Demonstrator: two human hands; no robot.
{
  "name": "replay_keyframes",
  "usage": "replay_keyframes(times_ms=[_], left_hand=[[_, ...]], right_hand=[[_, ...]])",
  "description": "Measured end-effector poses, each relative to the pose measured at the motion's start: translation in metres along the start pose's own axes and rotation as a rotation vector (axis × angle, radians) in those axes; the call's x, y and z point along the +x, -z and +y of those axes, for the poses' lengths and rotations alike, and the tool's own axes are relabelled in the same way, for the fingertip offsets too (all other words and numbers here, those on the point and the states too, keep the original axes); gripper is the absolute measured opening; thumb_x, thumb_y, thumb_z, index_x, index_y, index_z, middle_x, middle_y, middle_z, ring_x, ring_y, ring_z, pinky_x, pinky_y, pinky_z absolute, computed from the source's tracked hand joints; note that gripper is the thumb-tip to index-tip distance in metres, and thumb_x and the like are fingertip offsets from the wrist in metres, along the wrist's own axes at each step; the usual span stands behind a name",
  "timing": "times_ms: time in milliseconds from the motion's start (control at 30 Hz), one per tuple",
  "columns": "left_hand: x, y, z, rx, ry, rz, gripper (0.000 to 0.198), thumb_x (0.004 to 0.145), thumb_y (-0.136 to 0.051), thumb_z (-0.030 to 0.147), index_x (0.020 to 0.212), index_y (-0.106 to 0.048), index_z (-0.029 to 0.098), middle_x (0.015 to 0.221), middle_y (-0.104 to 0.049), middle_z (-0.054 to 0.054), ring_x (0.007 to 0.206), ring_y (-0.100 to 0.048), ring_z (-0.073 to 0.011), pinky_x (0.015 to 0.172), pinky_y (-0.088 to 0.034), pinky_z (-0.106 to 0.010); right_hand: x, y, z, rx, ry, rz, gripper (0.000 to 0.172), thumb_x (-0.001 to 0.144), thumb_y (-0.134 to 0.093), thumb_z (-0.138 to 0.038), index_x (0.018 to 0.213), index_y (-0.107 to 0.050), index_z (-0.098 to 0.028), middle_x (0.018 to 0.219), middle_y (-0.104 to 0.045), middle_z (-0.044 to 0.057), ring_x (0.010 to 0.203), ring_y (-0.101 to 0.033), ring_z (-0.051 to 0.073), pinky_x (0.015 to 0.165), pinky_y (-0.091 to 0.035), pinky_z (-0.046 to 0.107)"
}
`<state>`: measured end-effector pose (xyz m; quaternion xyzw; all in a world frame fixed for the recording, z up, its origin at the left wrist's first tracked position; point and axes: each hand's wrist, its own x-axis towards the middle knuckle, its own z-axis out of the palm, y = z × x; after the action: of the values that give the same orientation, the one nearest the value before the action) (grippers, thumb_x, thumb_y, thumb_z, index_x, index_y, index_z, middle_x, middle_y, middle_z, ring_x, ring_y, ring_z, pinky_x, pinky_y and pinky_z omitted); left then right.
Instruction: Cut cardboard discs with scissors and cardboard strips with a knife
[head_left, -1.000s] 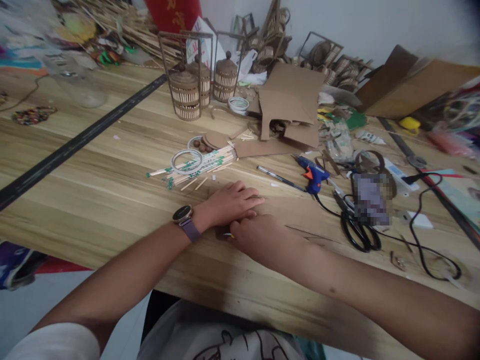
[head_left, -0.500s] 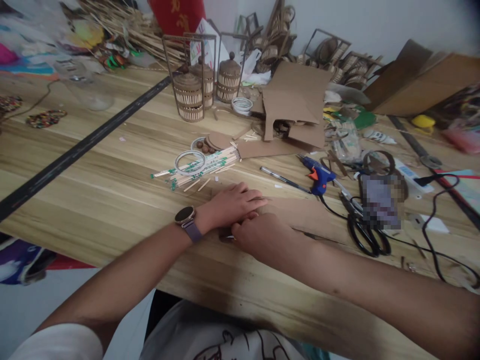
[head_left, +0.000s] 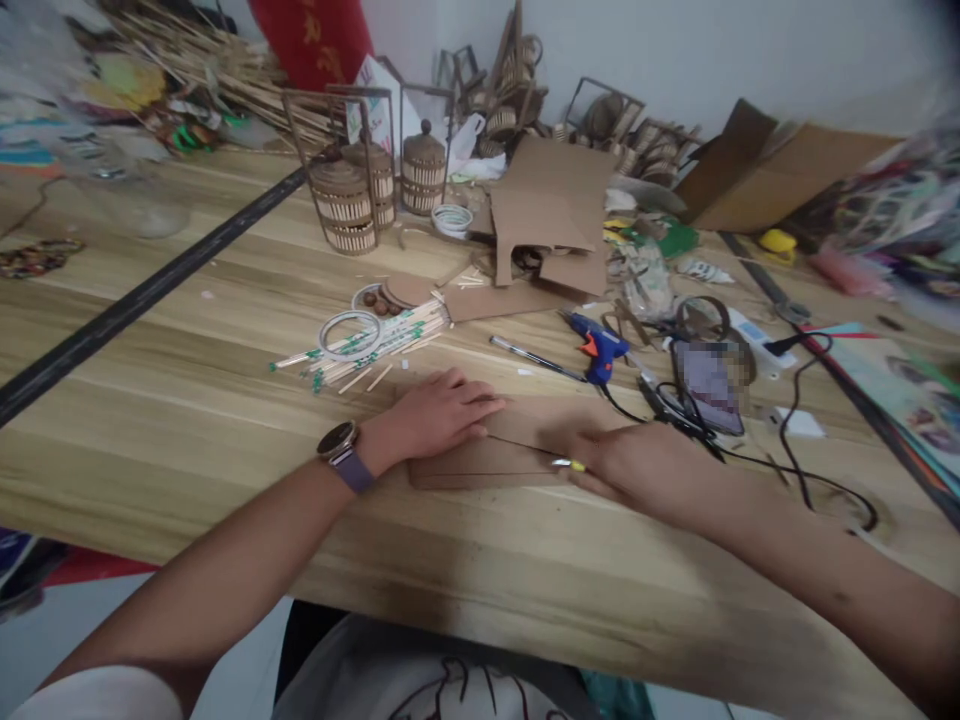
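Note:
A flat piece of brown cardboard (head_left: 465, 472) lies on the table in front of me, with a dark straight line running across it and a fainter line nearer its front edge. My left hand (head_left: 448, 415) rests flat on the cardboard's left part, fingers stretched out to the right. Closed over the right part is my right hand (head_left: 637, 465), gripping what looks like a small utility knife (head_left: 574, 465). Only its yellow part and shiny tip show; the fingers hide the rest. The tip is at the right end of the dark line.
Beyond the cardboard lie a pen (head_left: 536, 357), a blue glue gun (head_left: 598, 345) with its cord, and a bundle of thin sticks (head_left: 390, 345) under a white ring (head_left: 350, 336). A phone (head_left: 709, 385) lies at right. Small lidded stick baskets (head_left: 343, 205) stand farther back.
My right hand has moved right along the cardboard, away from my left hand, uncovering the dark line and the knife's tip. My left hand stays on the cardboard. The whole view has shifted slightly.

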<state>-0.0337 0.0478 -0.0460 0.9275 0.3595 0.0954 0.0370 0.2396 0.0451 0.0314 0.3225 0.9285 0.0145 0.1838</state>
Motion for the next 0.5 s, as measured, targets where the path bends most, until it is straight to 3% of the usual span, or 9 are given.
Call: replay_keyframes(times_ms=[167, 333, 400, 500], left_hand=[[0.0, 0.002, -0.003, -0.064, -0.003, 0.011, 0.048, 0.101, -0.048, 0.048, 0.138, -0.057, 0.02, 0.136, -0.062, -0.008, 0.108, -0.049, -0.0273, 0.095, -0.04, -0.04], [-0.002, 0.004, -0.006, -0.147, -0.005, 0.017, 0.037, 0.101, -0.052, 0.037, 0.133, -0.062, 0.021, 0.134, -0.066, -0.006, 0.109, -0.051, -0.025, 0.095, -0.041, -0.039], [-0.003, 0.004, -0.005, -0.147, 0.009, 0.03, 0.035, 0.101, -0.053, 0.033, 0.132, -0.063, 0.021, 0.133, -0.067, -0.006, 0.107, -0.052, -0.0246, 0.095, -0.041, -0.039], [-0.004, 0.002, -0.002, -0.134, 0.041, 0.052, 0.032, 0.1, -0.055, 0.029, 0.13, -0.065, 0.022, 0.131, -0.068, -0.005, 0.105, -0.052, -0.0243, 0.094, -0.042, -0.039]], right_hand=[[0.0, 0.003, 0.016, -0.11, -0.327, -0.009, 0.039, 0.105, -0.039, -0.048, 0.111, -0.061, -0.017, 0.099, -0.073, 0.013, 0.071, -0.069, 0.024, 0.048, -0.023, 0.025], [0.033, -0.008, 0.013, -0.049, -0.298, 0.083, 0.034, 0.102, -0.051, -0.041, 0.119, -0.059, -0.013, 0.111, -0.067, 0.017, 0.095, -0.066, 0.029, 0.064, -0.043, 0.029], [0.036, -0.009, 0.007, -0.027, -0.264, 0.215, 0.037, 0.099, -0.059, -0.039, 0.122, -0.06, -0.011, 0.113, -0.067, 0.018, 0.103, -0.063, 0.032, 0.077, -0.048, 0.036], [0.017, -0.005, -0.01, 0.033, -0.151, 0.59, 0.033, 0.098, -0.06, -0.035, 0.121, -0.063, -0.011, 0.118, -0.066, 0.019, 0.114, -0.059, 0.034, 0.095, -0.047, 0.046]])
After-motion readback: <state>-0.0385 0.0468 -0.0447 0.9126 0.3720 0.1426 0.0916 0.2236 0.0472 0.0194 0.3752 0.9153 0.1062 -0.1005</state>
